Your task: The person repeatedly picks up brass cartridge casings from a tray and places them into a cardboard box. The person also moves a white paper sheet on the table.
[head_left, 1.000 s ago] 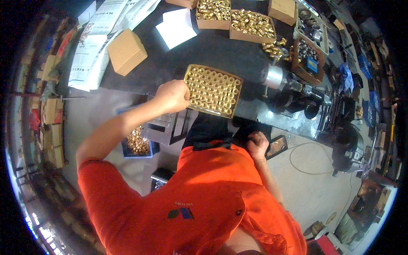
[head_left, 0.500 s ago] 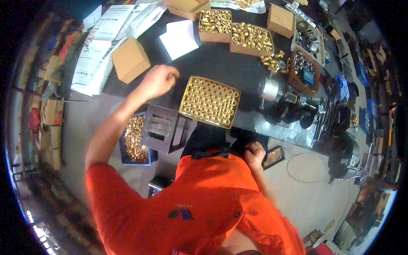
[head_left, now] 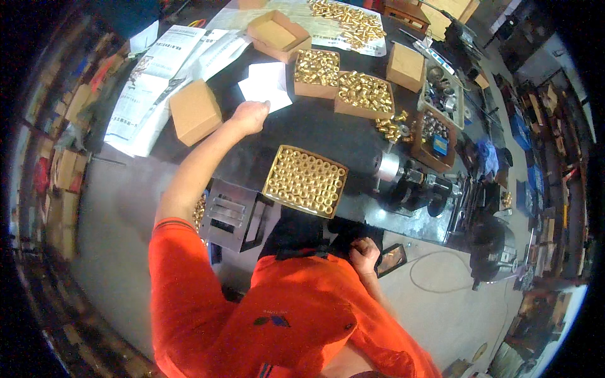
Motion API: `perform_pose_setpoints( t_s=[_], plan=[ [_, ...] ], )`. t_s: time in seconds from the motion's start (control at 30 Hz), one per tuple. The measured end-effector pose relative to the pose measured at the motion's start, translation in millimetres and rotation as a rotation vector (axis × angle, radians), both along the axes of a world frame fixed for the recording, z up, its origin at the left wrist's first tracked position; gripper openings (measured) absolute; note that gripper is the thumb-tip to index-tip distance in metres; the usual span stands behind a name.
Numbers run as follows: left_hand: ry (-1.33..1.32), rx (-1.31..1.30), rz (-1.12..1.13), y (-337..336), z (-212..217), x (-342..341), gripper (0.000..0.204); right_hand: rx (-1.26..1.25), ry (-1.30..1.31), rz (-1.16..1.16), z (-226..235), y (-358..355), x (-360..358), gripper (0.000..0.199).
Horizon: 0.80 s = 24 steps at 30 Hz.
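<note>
My left hand reaches forward over the dark table, fingers closed at the near edge of two overlapping white paper sheets. The hand covers their near corner, and the sheets lie flat. Close to my body, a shallow cardboard box holds brass ring-ended fittings standing in neat rows; neither hand touches it. My right hand rests on my thigh, curled into a loose fist with nothing visible in it. A closed brown carton stands to the left of my left forearm.
Open boxes of loose brass fittings and an empty-looking carton stand farther back. A small machine with a silver chuck sits at right. Newspapers cover the left. A metal slotted frame stands at the table's near edge.
My left hand has moved forward from beside the box of rowed fittings to the white sheets, its fingers closing at their edge. The whole view has tilted up. My right hand stays at my thigh.
</note>
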<state>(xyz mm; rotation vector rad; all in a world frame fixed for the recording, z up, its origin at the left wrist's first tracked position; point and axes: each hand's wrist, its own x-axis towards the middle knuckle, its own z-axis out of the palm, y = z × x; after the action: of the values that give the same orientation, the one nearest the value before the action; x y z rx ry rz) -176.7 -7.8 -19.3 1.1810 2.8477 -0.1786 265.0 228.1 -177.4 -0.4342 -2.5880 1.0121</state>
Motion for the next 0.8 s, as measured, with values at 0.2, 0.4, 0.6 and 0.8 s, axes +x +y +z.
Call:
perform_pose_setpoints(
  t_s=[0.2,0.4,0.6,0.8],
  plan=[
    [0.039,0.002,-0.115,-5.9,-1.1,-4.1,0.027,-0.01,0.003,-0.009,-5.3,0.5,1.0,0.016],
    [0.087,0.06,-0.089,7.4,-0.3,-1.2,0.012,-0.037,0.005,-0.026,-1.8,-1.3,0.1,0.016],
    [0.104,0.066,-0.04,17.5,-1.4,-4.7,0.009,-0.014,-0.015,-0.025,1.1,-1.7,0.1,0.013],
    [0.133,-0.01,-0.091,22.3,-1.4,-10.3,0.007,-0.016,0.004,-0.015,0.4,-0.9,-0.5,0.013]
  ],
)
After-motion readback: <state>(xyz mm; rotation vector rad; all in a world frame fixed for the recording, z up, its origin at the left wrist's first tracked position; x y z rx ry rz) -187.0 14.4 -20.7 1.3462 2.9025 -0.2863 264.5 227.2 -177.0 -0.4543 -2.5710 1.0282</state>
